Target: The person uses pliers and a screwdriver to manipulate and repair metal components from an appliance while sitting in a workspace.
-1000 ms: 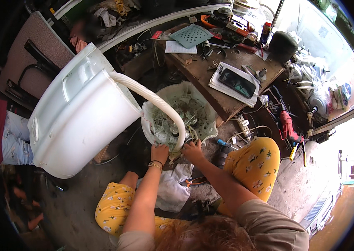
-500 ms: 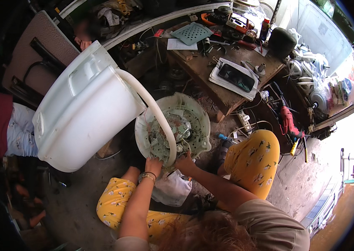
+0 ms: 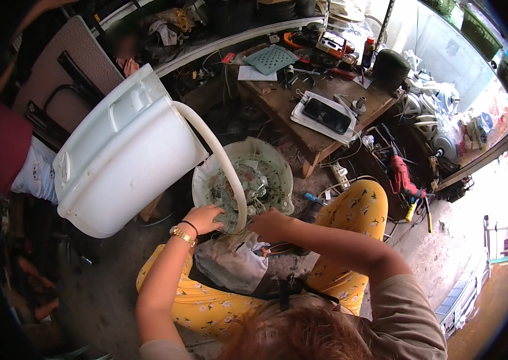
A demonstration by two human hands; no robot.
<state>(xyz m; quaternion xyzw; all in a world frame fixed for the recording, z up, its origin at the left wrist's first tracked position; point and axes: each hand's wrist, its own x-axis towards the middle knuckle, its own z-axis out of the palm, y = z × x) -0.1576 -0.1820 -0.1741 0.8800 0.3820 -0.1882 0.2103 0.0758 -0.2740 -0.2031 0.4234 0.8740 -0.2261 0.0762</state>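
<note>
A round, pale green plastic base (image 3: 284, 171) lies on the floor in front of me, with dirty mechanical parts (image 3: 248, 183) inside it. Over its near side curves a ribbed white hose (image 3: 221, 159), which comes from a large white plastic tub (image 3: 134, 162) tipped on its side at the left. My left hand (image 3: 207, 219) is at the near left rim of the base, fingers partly stretched and apart, nothing seen in them. Right of the hose end, my right hand (image 3: 271, 224) is closed at the near rim; what its fingers pinch is hidden. Below lies a greyish white cloth (image 3: 233, 264).
A low wooden table (image 3: 278, 114) at the back holds a phone (image 3: 326, 115) on papers and small tools. Right of it are a red power drill (image 3: 403, 174) and a white power strip (image 3: 340, 174). Another person in a dark red top (image 3: 9, 144) is beyond the tub.
My left hand has shifted left and its fingers have loosened at the rim. My right hand stays beside the hose end, its elbow swung outward. The whole view has shifted slightly.
</note>
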